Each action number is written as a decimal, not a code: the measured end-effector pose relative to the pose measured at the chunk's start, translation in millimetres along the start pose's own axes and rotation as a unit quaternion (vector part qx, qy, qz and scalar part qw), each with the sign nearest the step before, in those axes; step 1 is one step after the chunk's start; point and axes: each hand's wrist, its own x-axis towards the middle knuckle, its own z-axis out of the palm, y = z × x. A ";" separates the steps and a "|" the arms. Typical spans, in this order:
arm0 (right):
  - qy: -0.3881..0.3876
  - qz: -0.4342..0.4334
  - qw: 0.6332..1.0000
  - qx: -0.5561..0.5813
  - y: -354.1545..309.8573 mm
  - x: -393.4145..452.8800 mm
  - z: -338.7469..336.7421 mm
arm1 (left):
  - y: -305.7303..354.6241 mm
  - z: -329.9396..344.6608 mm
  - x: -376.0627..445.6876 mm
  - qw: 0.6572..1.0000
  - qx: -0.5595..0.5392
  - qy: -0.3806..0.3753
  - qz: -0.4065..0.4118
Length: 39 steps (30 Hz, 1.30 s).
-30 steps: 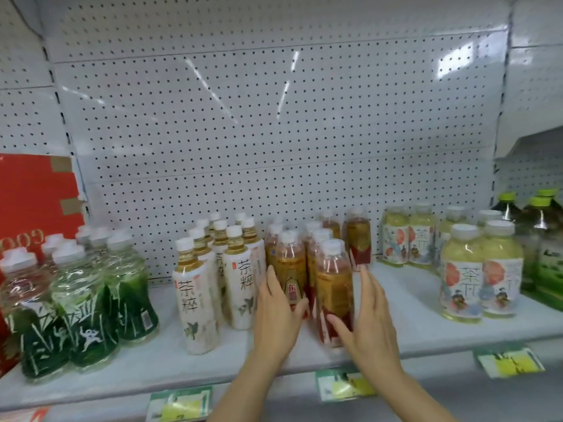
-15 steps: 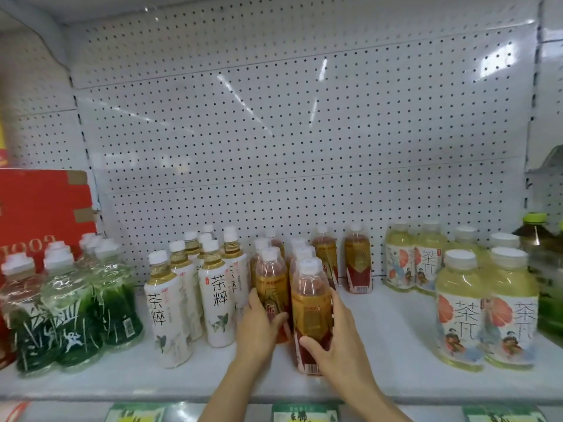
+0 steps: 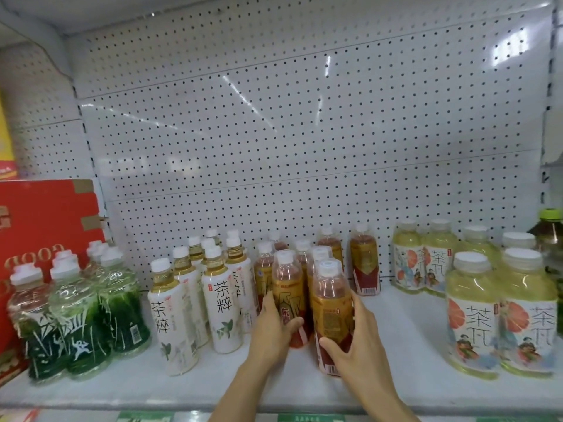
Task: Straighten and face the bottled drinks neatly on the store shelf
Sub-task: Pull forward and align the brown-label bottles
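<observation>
the front amber bottle [image 3: 332,318] stands at 6 o'clock on the shelf [image 3: 405,345], barcode outward; right hand [image 3: 356,345] wraps it, left hand [image 3: 274,327] wraps its 9 o'clock neighbour [image 3: 288,293]. best twist upright until labels face front.

Your left hand [image 3: 272,328] is wrapped on the lower part of one amber tea bottle [image 3: 288,295], your right hand [image 3: 355,345] grips the front amber bottle [image 3: 331,315] just beside it, both upright on the white shelf [image 3: 396,360]. White-label tea bottles [image 3: 222,312] stand just left of your left hand, green-wrapped bottles [image 3: 76,324] farther left in front of a red carton [image 3: 45,220]. Pale yellow bottles [image 3: 499,318] stand well to the right, pegboard back panel [image 3: 274,117] behind everything.
</observation>
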 end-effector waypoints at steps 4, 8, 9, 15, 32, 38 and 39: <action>0.006 0.005 1.000 -0.006 -1.9 -2.1 -1.3 | 0.2 0.4 3.7 0.998 -0.026 -0.045 0.023; 0.005 0.013 1.000 -0.004 -4.7 -2.6 -2.8 | 1.1 -11.1 4.9 0.992 -0.036 -0.116 0.037; 0.002 0.015 1.000 0.000 -3.8 -1.4 -3.3 | 5.8 -19.7 4.8 0.990 -0.031 -0.135 0.041; 0.022 -0.051 0.996 0.073 -17.1 18.5 -13.5 | 60.3 -89.9 54.7 0.987 0.118 0.044 0.104; -0.053 -0.107 0.993 -0.004 -30.4 100.0 -29.1 | 94.7 -74.2 141.1 0.966 0.220 -0.123 0.056; -0.045 -0.130 0.990 0.027 -25.5 112.2 -31.3 | 105.8 -55.3 145.0 0.974 0.147 -0.151 0.085; -0.046 -0.137 0.989 0.031 -24.3 113.6 -31.6 | 108.0 -52.1 146.5 0.973 0.140 -0.161 0.092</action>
